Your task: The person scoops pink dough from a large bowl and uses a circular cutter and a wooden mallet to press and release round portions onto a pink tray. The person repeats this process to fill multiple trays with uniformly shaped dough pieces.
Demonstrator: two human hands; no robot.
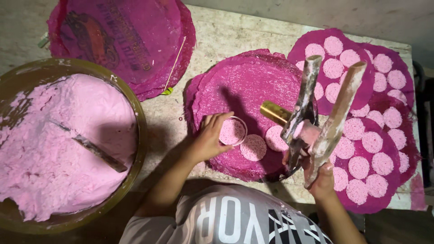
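My left hand holds a small round ring mould filled with pink dough, pressed on a stack of magenta cloth sheets. Two pink dough discs lie on the same sheet just right of the ring. My right hand grips a two-handled hand press with a brass cylinder, caked in pink dough, held above the sheet's right side.
A big bowl full of pink dough stands at the left, with a flat scraper lying in it. Magenta sheets covered with several pink discs lie at the right. Another sheet pile with a thin stick sits at the back.
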